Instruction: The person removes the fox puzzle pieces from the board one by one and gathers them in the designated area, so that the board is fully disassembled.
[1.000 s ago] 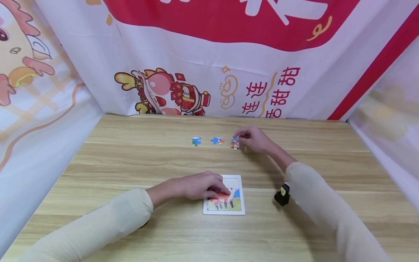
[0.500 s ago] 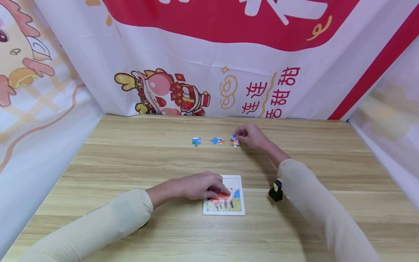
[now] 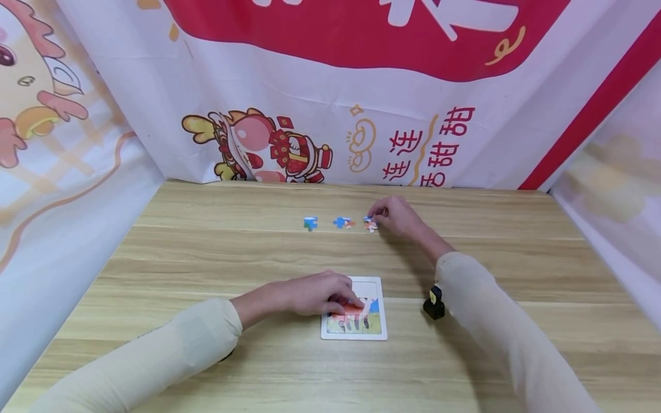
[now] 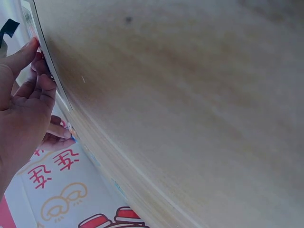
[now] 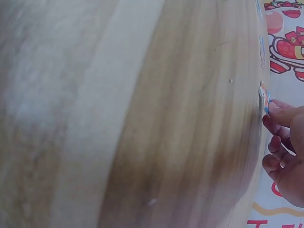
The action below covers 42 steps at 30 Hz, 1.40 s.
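My left hand (image 3: 322,293) rests on a white-framed jigsaw puzzle (image 3: 383,321), fingers bent loosely and fingertips on its picture of a striped-legged animal. The hand covers the puzzle's upper left part. Farther off, my right hand (image 3: 397,215) pinches the right edge of a blue and orange puzzle piece (image 3: 369,225) between thumb and finger. In the right wrist view this piece (image 5: 264,99) is right at the tabletop, with the thumb on its edge. A blue and orange piece (image 3: 343,222) and a blue and green piece (image 3: 310,223) lie to its left in a row.
The wooden table (image 3: 232,241) ends at a white and red printed cloth (image 3: 320,86) behind it. More printed cloth hangs at both sides. A small black device (image 3: 434,304) is at the right sleeve's cuff.
The pinched piece has moved slightly away from me and now lies in line with the other two. My right forearm has shifted a little left. The left hand stays still.
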Available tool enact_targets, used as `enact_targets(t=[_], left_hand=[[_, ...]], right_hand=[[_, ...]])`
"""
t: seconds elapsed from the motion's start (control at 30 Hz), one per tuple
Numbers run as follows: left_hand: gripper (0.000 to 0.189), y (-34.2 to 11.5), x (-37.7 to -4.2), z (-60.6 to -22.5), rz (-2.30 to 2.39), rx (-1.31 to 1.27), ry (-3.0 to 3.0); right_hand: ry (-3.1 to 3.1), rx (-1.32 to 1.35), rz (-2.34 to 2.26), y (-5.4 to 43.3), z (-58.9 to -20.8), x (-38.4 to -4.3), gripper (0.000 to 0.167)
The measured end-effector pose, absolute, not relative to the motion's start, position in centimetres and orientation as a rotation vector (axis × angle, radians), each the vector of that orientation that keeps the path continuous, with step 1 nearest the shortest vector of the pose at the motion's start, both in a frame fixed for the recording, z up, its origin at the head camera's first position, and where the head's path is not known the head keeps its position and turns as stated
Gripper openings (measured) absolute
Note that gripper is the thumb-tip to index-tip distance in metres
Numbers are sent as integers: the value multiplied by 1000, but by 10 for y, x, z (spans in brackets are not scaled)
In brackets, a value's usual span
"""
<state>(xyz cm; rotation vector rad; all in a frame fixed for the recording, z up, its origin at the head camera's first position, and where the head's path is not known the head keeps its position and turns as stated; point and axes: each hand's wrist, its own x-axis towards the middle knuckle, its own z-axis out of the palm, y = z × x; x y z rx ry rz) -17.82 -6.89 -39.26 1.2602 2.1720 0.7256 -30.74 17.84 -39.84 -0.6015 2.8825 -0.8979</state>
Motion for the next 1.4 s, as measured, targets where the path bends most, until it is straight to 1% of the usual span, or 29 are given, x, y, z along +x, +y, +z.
enact_targets(t=[0.47,0.6,0.73,0.97,1.17,1.4], left_hand=[[32,-68,-177,-393,725,1275,2165],[32,-69,-177,-393,733,1265,2173],[30,-71,-176,-393,754,1255,2204],[23,-77,-172,-391,805,1176,2349],[27,-80,-170,-388,775,1060,2431],[26,-80,-170,-388,746,1045,2448]], right_hand=[[2929,-570,-864,178,-398,-301,11],[2956,-666,-860,176,-391,-292,10],[2958,-783,-834,176,-383,-275,9],[2895,-873,-843,178,-377,-239,9],[2814,-973,-860,181,-376,-211,8],[2654,-1088,-867,181,-380,-183,12]])
